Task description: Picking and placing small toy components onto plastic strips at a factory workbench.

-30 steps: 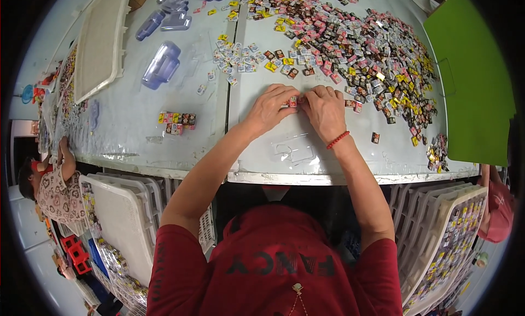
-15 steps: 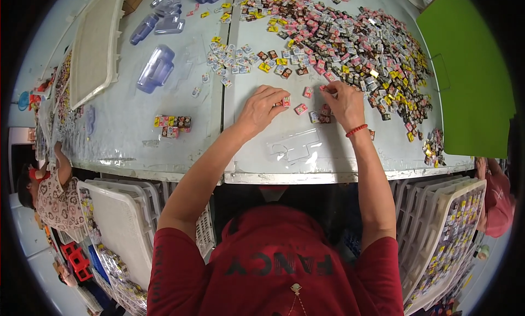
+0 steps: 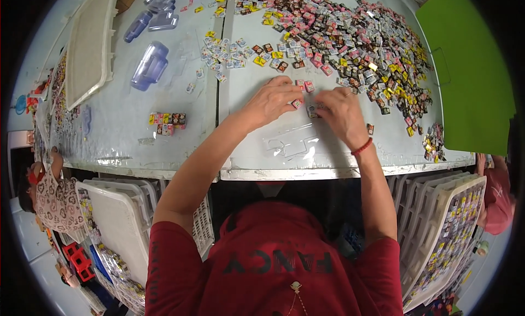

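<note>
My left hand (image 3: pixel 272 101) is closed, with its fingertips on a small pink block (image 3: pixel 297 103) lying on the table. Two more pink blocks (image 3: pixel 309 86) lie just beyond those fingers. My right hand (image 3: pixel 343 112), a red bead bracelet at its wrist, pinches at a small group of dark and grey blocks (image 3: pixel 312 112); its fingers partly hide them. Nearer to me lies a clear moulded plastic tray (image 3: pixel 292 145), flat on the table. To the left sits a compact cluster of yellow, pink and brown blocks (image 3: pixel 168 120).
A big heap of mixed small blocks (image 3: pixel 355 42) spreads across the far right. Clear plastic shells (image 3: pixel 149 67) and a white tray (image 3: pixel 90 48) are at the left. A green panel (image 3: pixel 465 75) borders the right side. Stacked crates (image 3: pixel 437 239) flank me; other people work at both sides.
My left hand has shifted right, bringing its pink block close to the others. My right hand has come down from the heap's edge to the dark blocks. The view has shifted slightly.
</note>
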`<state>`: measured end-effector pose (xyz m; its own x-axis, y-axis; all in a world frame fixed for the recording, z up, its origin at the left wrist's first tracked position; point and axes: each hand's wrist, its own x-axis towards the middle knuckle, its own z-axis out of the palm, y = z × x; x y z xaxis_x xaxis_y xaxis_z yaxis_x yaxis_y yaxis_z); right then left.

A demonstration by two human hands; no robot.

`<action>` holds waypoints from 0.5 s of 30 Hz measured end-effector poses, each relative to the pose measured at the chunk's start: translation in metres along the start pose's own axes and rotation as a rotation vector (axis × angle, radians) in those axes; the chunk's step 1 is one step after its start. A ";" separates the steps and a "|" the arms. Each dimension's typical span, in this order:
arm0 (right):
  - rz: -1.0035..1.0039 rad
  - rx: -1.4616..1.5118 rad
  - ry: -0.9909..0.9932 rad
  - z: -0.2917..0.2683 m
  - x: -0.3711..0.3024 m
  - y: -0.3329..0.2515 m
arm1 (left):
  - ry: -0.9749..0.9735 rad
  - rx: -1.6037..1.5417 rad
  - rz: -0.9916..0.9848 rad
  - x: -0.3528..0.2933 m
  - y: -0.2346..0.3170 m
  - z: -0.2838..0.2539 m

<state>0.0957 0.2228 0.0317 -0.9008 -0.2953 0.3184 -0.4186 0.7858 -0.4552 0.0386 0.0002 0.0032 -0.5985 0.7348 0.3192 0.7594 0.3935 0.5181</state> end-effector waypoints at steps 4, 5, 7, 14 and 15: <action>-0.076 -0.181 -0.082 0.014 -0.016 -0.012 | 0.027 0.013 0.046 -0.002 -0.004 0.011; -0.079 -0.198 -0.069 0.015 -0.017 -0.012 | 0.027 0.016 0.045 -0.002 -0.003 0.011; -0.087 -0.213 -0.053 0.017 -0.019 -0.011 | 0.059 0.047 0.083 -0.002 -0.001 0.011; -0.050 -0.143 0.052 0.004 -0.004 0.002 | 0.238 0.045 0.071 -0.004 0.011 -0.009; -0.009 -0.136 0.044 -0.003 0.003 0.009 | 0.280 -0.026 -0.031 -0.007 0.012 -0.027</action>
<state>0.0895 0.2304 0.0312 -0.8900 -0.2810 0.3591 -0.4043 0.8504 -0.3366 0.0453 -0.0153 0.0286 -0.6712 0.5397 0.5081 0.7352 0.3965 0.5499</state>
